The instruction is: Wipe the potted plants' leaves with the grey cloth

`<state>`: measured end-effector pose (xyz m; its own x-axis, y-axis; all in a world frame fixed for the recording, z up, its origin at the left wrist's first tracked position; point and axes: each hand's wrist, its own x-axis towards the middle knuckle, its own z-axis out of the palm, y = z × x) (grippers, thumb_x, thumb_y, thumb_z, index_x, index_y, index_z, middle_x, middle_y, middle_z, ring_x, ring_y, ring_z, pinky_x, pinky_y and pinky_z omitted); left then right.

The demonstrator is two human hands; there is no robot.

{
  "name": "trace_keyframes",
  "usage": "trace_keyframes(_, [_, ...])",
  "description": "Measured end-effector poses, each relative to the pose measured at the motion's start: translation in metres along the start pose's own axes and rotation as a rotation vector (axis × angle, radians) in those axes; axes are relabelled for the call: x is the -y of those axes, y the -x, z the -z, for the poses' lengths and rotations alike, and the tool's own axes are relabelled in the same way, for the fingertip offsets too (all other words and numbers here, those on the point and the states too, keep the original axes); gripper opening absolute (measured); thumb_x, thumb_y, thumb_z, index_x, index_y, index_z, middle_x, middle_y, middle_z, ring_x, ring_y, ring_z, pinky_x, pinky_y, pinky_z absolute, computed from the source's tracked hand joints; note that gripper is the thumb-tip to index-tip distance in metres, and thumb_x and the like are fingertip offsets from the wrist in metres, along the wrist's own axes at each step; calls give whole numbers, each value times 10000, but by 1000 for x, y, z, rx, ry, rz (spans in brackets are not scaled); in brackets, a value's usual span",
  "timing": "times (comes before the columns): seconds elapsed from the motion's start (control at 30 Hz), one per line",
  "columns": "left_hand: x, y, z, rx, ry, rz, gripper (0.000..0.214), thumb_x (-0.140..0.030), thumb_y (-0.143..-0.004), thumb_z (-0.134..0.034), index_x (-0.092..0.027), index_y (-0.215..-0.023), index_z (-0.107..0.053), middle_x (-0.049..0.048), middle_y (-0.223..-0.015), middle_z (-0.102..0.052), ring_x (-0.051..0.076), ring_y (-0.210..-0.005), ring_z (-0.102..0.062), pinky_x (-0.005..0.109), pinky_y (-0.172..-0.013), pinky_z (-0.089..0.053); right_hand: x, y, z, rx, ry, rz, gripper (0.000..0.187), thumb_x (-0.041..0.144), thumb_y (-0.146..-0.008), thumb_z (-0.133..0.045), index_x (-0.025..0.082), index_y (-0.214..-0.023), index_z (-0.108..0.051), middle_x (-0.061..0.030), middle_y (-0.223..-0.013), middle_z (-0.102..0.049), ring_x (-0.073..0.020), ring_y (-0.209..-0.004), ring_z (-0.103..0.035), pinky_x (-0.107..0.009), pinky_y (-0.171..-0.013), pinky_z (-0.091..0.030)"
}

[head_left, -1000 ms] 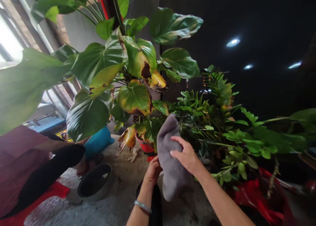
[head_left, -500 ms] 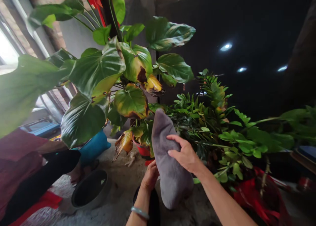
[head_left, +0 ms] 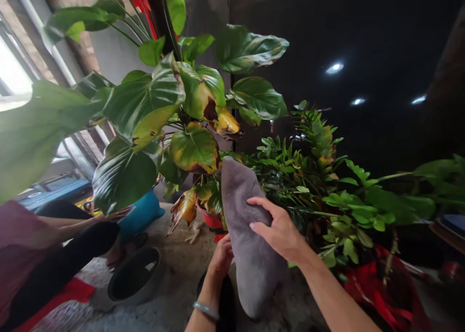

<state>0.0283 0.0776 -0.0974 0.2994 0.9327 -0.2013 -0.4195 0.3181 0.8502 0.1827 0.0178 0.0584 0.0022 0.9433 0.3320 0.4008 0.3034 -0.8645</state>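
A soft grey plush piece (head_left: 250,269) hangs upright in front of me, pointed at the top and wide at the bottom, with a stuffed look. My left hand (head_left: 220,259) grips its left edge from the side, fingers partly hidden behind it, a pale bangle on that wrist. My right hand (head_left: 278,228) holds the right side, index finger and thumb pressed on the front face with a little fabric between them. The other fingers of that hand do not show clearly.
A large potted plant (head_left: 196,148) with broad leaves stands ahead; leafy plants (head_left: 308,177) spread to the right. At the left sits another person (head_left: 29,259) near a teal cushion (head_left: 141,216) and a dark basin (head_left: 134,274). A red wrapped pot (head_left: 388,293) stands lower right.
The plush piece has shifted slightly, its tip moving left and its bottom lower. Both hands keep their hold. More of the other person's forearm shows at the left.
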Motion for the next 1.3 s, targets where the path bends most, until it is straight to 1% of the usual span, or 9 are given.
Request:
trace_keyframes(0.17, [-5, 1, 0, -37, 67, -10, 298, -135, -437, -708, -140, -734, -728, 50, -667, -720, 203, -679, -654, 283, -674, -486, -44, 27, -24, 198, 156, -228, 554, 85, -556, -508, 189, -1077, -666, -73, -1105, -702, -263, -1044, -615, -387, -950, -421])
trace_keyframes(0.3, [-9, 3, -2, -113, 68, 1, 350, -180, -398, -780, -127, -738, -714, 66, -667, -713, 230, -716, -657, 305, -679, -483, -32, 64, -13, 320, 147, -283, 579, 90, -537, -502, 216, -1073, -681, -60, -1139, -690, -268, -1089, -593, -395, -985, -398])
trace_keyframes(0.43, [-9, 12, -2, -234, 100, -82, 421, -191, -390, -782, -134, -802, -717, 83, -798, -725, 201, -699, -642, 285, -634, -474, -20, 73, 2, 170, 54, -172, 532, 132, -591, -517, 229, -1092, -666, -54, -1163, -678, -258, -1120, -586, -392, -1007, -399])
trace_keyframes(0.57, [-13, 50, -15, -468, 84, -236, 404, -263, -468, -773, -163, -855, -717, 101, -973, -709, 165, -698, -628, 254, -591, -463, -27, 72, 6, -96, 74, -65, 597, 153, -598, -517, 221, -1185, -601, -62, -1218, -649, -259, -1157, -571, -399, -1010, -417])
trace_keyframes(0.63, [-17, 75, -30, -396, 19, -283, 449, -304, -525, -781, -186, -954, -720, 115, -1102, -684, 210, -859, -642, 275, -692, -493, -30, 73, 2, -255, 83, -88, 648, 168, -591, -525, 210, -1237, -554, -70, -1245, -630, -266, -1166, -565, -404, -1007, -425])
trace_keyframes(0.7, [-18, 96, -49, -214, -26, -303, 567, -321, -556, -793, -226, -1104, -683, 108, -1245, -625, 264, -1079, -588, 307, -854, -481, -29, 74, -7, -382, 56, -104, 651, 186, -593, -539, 197, -1244, -540, -81, -1259, -616, -276, -1174, -557, -401, -1000, -433])
trace_keyframes(0.83, [-12, 115, -77, -3, 84, -239, 771, -377, -563, -807, -268, -1285, -560, 87, -1345, -557, 311, -1248, -476, 356, -999, -414, -17, 79, -29, -434, -149, -118, 621, 181, -568, -539, 199, -1187, -583, -73, -1201, -648, -272, -1126, -585, -359, -946, -471])
trace_keyframes(1.1, [-5, 125, -84, -1, 255, -18, 780, -388, -593, -813, -247, -1306, -531, 125, -1143, -681, 300, -1050, -626, 389, -949, -454, -13, 97, -29, -286, -485, -256, 602, 206, -534, -581, 183, -1133, -630, -79, -1047, -710, -286, -941, -654, -352, -800, -521])
trace_keyframes(1.3, [-3, 125, -90, -60, 131, -44, 709, -362, -542, -838, -201, -1191, -603, 122, -994, -719, 293, -917, -664, 370, -841, -497, -23, 116, -46, -429, -256, -201, 395, 368, -791, -527, 233, -1151, -617, -71, -1144, -669, -270, -1079, -593, -352, -933, -451])
